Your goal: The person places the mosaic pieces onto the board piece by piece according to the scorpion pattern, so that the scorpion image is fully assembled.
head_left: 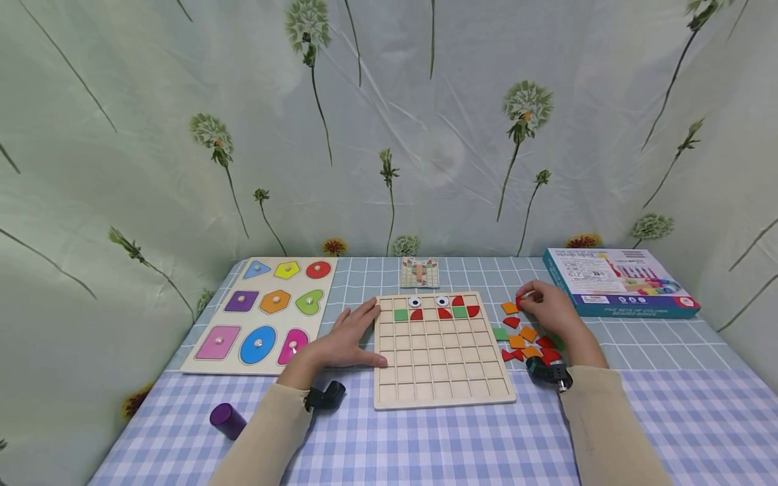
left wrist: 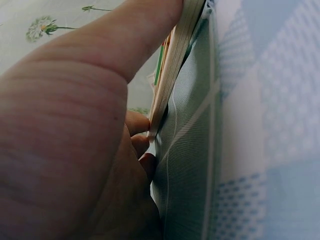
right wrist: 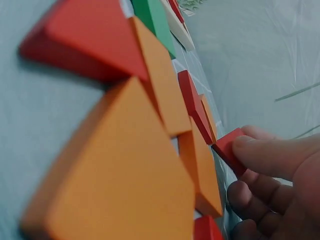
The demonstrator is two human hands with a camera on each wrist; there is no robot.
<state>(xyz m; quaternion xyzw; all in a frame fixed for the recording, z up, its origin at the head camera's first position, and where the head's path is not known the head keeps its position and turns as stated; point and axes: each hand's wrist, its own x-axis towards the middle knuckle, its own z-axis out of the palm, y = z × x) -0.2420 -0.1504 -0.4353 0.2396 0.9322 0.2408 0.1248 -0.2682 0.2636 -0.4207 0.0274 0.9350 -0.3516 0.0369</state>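
Note:
A wooden grid board (head_left: 440,351) lies on the table, with two eye tiles, green squares and red quarter-round tiles in its top rows. My left hand (head_left: 346,341) rests at the board's left edge, fingers straight and spread, thumb on the rim; the left wrist view shows the thumb (left wrist: 135,35) against the board's side. My right hand (head_left: 550,307) pinches a red tile (right wrist: 231,150) between thumb and fingers, right of the board. Below that hand spreads a loose pile of orange squares (head_left: 516,341), red quarter-round pieces (head_left: 511,322) and green tiles (head_left: 500,334).
A small pattern card (head_left: 419,273) lies behind the board. To the left is a knobbed shape puzzle (head_left: 252,317), with a purple cylinder (head_left: 227,421) in front of it. A toy box (head_left: 620,283) sits at the back right. A floral curtain (head_left: 389,121) hangs behind the table.

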